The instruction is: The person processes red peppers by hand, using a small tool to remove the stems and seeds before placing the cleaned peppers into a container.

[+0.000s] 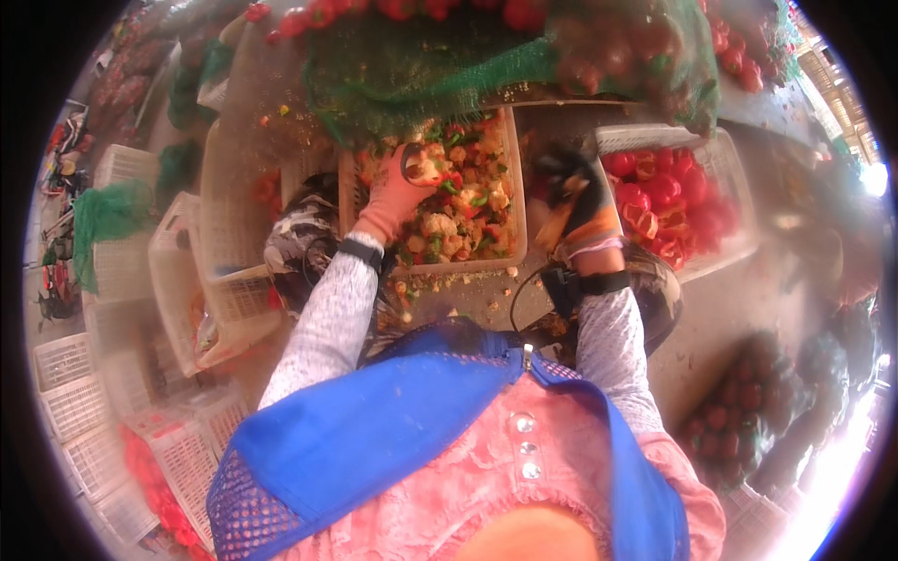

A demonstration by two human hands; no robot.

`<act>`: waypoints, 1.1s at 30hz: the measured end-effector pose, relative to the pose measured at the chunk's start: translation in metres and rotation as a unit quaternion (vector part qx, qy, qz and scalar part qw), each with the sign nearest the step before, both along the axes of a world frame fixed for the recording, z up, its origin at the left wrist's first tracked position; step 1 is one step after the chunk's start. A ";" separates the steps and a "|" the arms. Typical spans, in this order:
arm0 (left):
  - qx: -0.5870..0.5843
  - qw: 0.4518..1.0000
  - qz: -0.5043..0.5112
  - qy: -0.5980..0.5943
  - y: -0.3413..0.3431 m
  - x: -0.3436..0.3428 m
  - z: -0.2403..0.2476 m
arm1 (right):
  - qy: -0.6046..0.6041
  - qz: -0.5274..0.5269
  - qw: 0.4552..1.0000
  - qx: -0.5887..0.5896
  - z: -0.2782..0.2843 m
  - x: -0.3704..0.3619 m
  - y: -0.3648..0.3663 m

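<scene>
Pink-gloved left hand curls round a pale piece, probably pepper core, above the white crate of trimmings, presumably set between the knees for easy reach. Right hand, blurred, grip undeterminable, is beside the red peppers, likely crated apart from trimmings; no writing legible.

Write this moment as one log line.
left hand: pink-gloved, over pepper scraps in white crate | right hand: gloved, blurred, hold unclear | beside it: red peppers in second crate
</scene>
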State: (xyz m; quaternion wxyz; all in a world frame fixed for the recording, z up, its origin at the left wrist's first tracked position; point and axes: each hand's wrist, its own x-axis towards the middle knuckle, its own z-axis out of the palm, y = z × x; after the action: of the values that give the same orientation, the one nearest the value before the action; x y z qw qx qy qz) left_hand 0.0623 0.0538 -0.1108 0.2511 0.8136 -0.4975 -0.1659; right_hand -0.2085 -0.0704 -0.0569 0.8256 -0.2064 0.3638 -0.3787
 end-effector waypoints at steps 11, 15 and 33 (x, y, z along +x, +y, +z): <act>-0.302 0.912 -0.203 0.189 -0.004 -0.061 0.072 | -0.056 0.153 0.984 -0.065 -0.022 0.040 0.041; -0.215 0.932 -0.257 -0.140 -0.016 -0.075 0.121 | -0.015 0.187 0.981 -0.049 -0.002 0.031 0.045; -0.051 0.915 -0.345 -0.204 -0.012 -0.064 0.114 | -0.013 0.209 0.972 -0.110 0.031 0.032 0.057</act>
State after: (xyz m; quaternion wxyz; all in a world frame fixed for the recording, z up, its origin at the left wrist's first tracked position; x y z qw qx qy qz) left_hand -0.0013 0.0421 0.0033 0.1123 0.5940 -0.7952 -0.0470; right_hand -0.1770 -0.0133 -0.0255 0.8633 -0.3625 0.2576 -0.2388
